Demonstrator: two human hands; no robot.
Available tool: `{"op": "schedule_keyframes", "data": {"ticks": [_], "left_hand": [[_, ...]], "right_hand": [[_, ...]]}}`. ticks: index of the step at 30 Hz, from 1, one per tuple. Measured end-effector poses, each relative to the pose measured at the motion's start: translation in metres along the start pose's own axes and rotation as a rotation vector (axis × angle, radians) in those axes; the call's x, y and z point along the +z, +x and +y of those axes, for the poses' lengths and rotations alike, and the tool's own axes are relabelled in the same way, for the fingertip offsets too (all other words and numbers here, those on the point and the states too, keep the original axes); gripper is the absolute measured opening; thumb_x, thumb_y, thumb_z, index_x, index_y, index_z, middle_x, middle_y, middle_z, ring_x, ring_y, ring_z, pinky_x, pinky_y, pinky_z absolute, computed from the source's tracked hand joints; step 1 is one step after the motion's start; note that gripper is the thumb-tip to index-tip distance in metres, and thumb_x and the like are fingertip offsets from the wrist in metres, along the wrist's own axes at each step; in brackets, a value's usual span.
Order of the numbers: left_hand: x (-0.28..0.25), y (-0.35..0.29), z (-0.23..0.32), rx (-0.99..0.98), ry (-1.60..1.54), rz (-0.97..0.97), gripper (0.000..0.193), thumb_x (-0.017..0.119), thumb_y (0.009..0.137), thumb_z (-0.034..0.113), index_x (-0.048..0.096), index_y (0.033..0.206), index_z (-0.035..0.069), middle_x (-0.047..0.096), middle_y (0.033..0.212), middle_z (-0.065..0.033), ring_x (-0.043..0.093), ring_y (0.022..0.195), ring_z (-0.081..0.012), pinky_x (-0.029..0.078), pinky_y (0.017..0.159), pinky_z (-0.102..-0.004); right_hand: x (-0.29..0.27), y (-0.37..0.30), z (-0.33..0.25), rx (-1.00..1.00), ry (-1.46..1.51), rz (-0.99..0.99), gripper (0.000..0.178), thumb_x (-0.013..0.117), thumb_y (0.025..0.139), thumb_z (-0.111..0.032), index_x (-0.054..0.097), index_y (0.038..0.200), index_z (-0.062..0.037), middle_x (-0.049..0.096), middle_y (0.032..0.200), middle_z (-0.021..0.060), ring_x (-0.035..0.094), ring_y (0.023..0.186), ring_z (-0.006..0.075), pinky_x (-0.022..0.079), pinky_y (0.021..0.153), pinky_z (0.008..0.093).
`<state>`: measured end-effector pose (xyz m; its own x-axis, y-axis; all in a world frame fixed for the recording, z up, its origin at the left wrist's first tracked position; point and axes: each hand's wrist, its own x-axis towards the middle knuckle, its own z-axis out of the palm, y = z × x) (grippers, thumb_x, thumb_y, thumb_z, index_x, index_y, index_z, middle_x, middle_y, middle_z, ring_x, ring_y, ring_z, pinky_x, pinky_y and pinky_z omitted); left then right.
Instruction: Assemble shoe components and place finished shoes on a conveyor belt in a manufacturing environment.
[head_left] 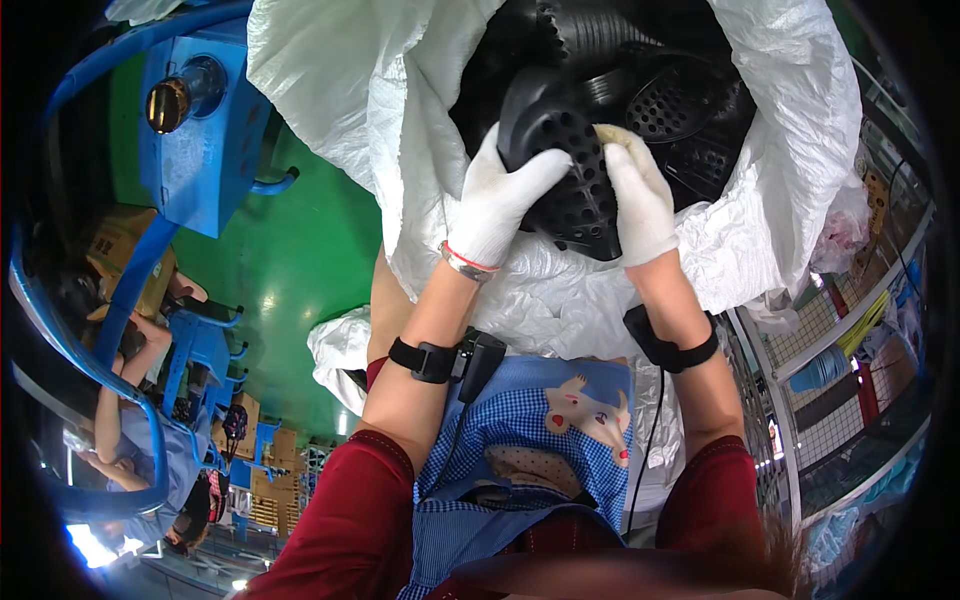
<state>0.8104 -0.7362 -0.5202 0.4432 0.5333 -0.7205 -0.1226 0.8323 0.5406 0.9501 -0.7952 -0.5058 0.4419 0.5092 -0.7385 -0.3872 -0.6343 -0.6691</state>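
My left hand (507, 195), in a white glove with the thumb laid across the front, grips the left side of a black moulded piece (568, 205) with rows of round holes. The gloved right hand (637, 195) holds the same piece from its right edge; its fingertips look yellowish. The piece is tilted, its narrower end toward me, over the mouth of a large white woven sack (415, 130). Inside the sack lie several more black pieces (665, 105), some with holes and some ribbed. Fingers behind the held piece are hidden.
At the left stands a blue metal machine part (195, 150) with blue tubing over a green floor (290, 260). Another person (145, 450) sits at the lower left. A wire-mesh rack (815, 370) with bags and blue cups runs along the right.
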Motion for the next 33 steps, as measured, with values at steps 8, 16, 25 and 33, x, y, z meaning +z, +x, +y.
{"op": "schedule_keyframes", "data": {"ticks": [8,16,25,33], "left_hand": [[-0.005,-0.003,0.006,0.103,-0.048,0.23,0.044,0.069,0.083,0.015,0.053,0.119,-0.004,0.063,0.106,-0.0069,0.059,0.092,-0.0108,0.048,0.086,-0.026],[-0.01,-0.004,0.008,0.048,-0.099,0.207,0.044,0.069,0.083,0.016,0.053,0.119,-0.004,0.063,0.105,-0.0067,0.06,0.091,-0.011,0.049,0.084,-0.0259],[-0.008,0.003,0.008,0.11,-0.124,0.29,0.041,0.067,0.084,0.017,0.055,0.119,-0.002,0.063,0.106,-0.0066,0.059,0.093,-0.0117,0.048,0.085,-0.0266],[-0.016,0.001,0.009,0.149,-0.116,0.355,0.043,0.069,0.084,0.018,0.055,0.119,-0.003,0.063,0.106,-0.007,0.059,0.092,-0.0122,0.049,0.084,-0.0261]], "right_hand": [[0.067,0.107,-0.038,-0.281,-0.414,-0.156,0.031,0.063,0.085,-0.023,0.057,0.109,-0.0036,0.065,0.097,0.0091,0.061,0.085,0.0201,0.049,0.079,0.0327],[0.072,0.123,-0.04,-0.106,-0.087,-0.403,0.016,0.067,0.084,-0.013,0.064,0.097,-0.0048,0.062,0.085,0.0001,0.055,0.078,0.0084,0.046,0.071,0.0234],[-0.031,0.145,-0.033,-0.024,0.191,-0.423,0.044,0.063,0.089,-0.021,0.053,0.128,-0.0036,0.063,0.113,0.0043,0.058,0.1,0.0114,0.044,0.089,0.0301],[0.083,0.078,-0.073,-0.337,-0.769,-0.021,0.089,0.075,0.07,-0.028,0.031,0.142,0.0009,0.047,0.134,0.0255,0.047,0.125,0.0346,0.038,0.105,0.0365]]}}
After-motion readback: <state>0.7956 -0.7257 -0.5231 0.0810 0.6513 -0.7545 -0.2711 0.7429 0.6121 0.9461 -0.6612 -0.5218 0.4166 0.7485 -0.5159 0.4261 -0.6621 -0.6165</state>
